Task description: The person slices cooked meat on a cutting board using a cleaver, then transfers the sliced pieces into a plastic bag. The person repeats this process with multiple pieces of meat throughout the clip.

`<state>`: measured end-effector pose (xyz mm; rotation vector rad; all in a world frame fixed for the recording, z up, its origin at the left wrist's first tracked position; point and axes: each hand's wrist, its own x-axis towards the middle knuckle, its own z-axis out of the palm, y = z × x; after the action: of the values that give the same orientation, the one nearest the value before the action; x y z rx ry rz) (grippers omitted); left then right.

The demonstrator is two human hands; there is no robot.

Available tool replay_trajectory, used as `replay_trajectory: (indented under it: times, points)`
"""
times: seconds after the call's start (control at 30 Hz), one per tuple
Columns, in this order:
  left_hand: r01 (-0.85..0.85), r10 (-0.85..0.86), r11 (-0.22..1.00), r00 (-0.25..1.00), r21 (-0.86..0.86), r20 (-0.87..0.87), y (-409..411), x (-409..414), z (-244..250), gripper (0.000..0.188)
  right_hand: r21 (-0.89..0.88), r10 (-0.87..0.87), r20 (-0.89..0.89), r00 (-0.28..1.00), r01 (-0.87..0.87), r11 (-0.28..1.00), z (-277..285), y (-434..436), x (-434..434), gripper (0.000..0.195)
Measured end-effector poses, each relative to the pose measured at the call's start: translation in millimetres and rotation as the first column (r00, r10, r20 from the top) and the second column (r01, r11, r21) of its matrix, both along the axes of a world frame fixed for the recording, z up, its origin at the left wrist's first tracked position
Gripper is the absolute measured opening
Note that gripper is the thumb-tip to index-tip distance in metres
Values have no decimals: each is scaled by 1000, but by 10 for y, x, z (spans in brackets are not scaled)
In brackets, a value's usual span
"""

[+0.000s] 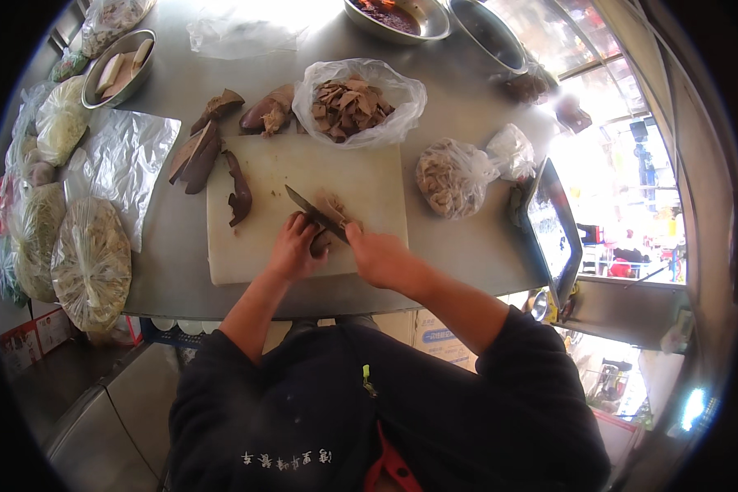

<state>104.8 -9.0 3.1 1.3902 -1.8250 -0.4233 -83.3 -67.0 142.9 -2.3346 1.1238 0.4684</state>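
My right hand (pixel 382 253) grips the handle of a kitchen knife (pixel 315 212), whose blade slants up and left over a white cutting board (pixel 255 249). Beneath the blade, my left hand (pixel 295 247) holds a dark piece of cooked meat, likely liver (pixel 320 243), against the board; the fingers hide part of it. Pale scraps (pixel 332 204) lie just beyond the blade. A curved dark slice (pixel 238 190) rests on the board's left side. Behind the board stands an open plastic bag (pixel 409 117) filled with sliced brown meat (pixel 352 106).
Large liver pieces (pixel 198 157) and another chunk (pixel 269 112) lie at the board's far left edge. Tied food bags (pixel 92 264) line the left. On the right sit a bag of pale slices (pixel 452 178) and a tilted dark-framed panel (pixel 550 227). Metal bowls (pixel 433 31) stand behind.
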Motion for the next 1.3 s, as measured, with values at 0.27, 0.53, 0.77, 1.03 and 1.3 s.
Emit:
replay_trajectory:
  times: [0.27,0.53,0.77,1.03,1.3]
  points:
    - [-36,36,999,999,27,29,5,30,10,46,-27,10,49,999,-9,1000,-255,-178,91,30]
    - [4,-4,994,1000,106,3,16,27,5,47,-12,-60,75,995,61,998,-478,116,39,27]
    - [-49,49,999,999,18,22,186,35,-21,47,21,14,69,998,-15,1000,57,-41,101,32]
    - [-59,57,998,997,35,57,64,39,-89,46,-38,31,54,998,-29,999,-496,-39,105,46]
    - [-55,56,998,998,24,-36,161,26,-116,40,-20,48,33,998,-47,999,-473,162,37,39]
